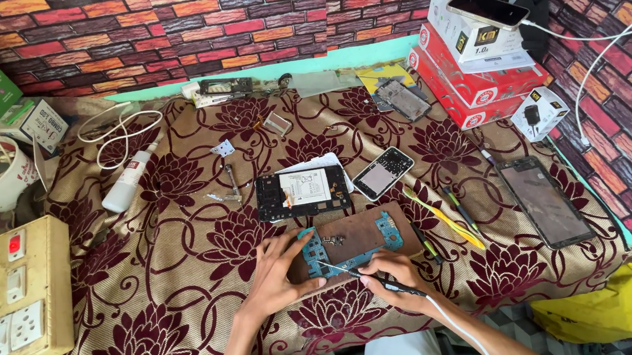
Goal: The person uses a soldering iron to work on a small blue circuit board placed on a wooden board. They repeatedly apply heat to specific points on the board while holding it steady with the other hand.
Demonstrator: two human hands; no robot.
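A: Where are the hands?

B: Low in the middle of the frame. The left hand [275, 273] lies flat, its fingers [297, 239] spread and released, pressing on the left end of a blue circuit board [350, 254]. The right hand [394, 274] is clenched around a thin black tool with a cord [382, 280], its tip touching the board.

A: And the board itself?

B: It rests on a brown wooden block [362, 232], lower centre, on the table [177, 280], which is covered by a tan cloth with dark red flowers.

A: What lies just above that?

B: An opened black phone body [302, 193] with a white part inside, and to its right a small phone [383, 172] lying tilted. Right of the block there are yellow-green tweezers [441, 215] and a dark screwdriver [458, 209].

A: Further out?

B: At the right, a dark glass screen panel [545, 201] lies flat. In the upper right, red and white boxes [470, 65] are stacked, with a phone [487, 10] on top, plugged into a white cable. A white bottle [127, 187] lies on its side at the upper left, near a loose white wire [116, 129]. A beige switchboard with sockets [5, 304] sits at the left edge. A yellow bag [608, 307] shows at the lower right.
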